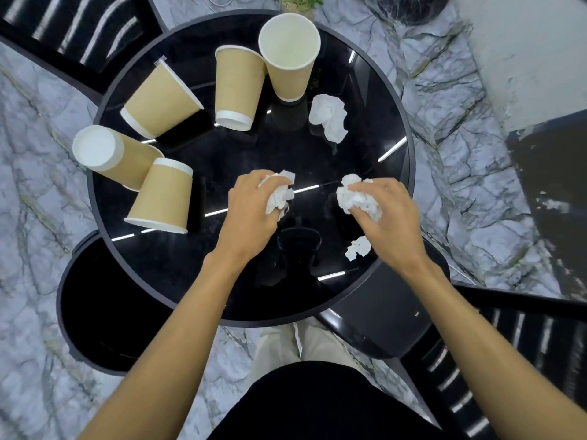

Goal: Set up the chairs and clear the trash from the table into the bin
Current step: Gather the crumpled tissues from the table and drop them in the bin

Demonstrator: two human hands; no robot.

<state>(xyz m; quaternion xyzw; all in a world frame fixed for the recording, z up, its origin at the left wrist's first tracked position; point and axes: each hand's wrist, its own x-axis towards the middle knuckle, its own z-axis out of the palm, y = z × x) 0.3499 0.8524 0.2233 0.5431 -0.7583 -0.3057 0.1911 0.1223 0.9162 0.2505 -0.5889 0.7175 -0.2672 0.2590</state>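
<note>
Head view: your left hand (254, 204) grips a crumpled tissue (279, 193); your right hand (386, 214) clutches another tissue wad (357, 200) above the black table (178, 274).

Left hand (254, 208) and right hand (386, 211), both clenched.
</note>
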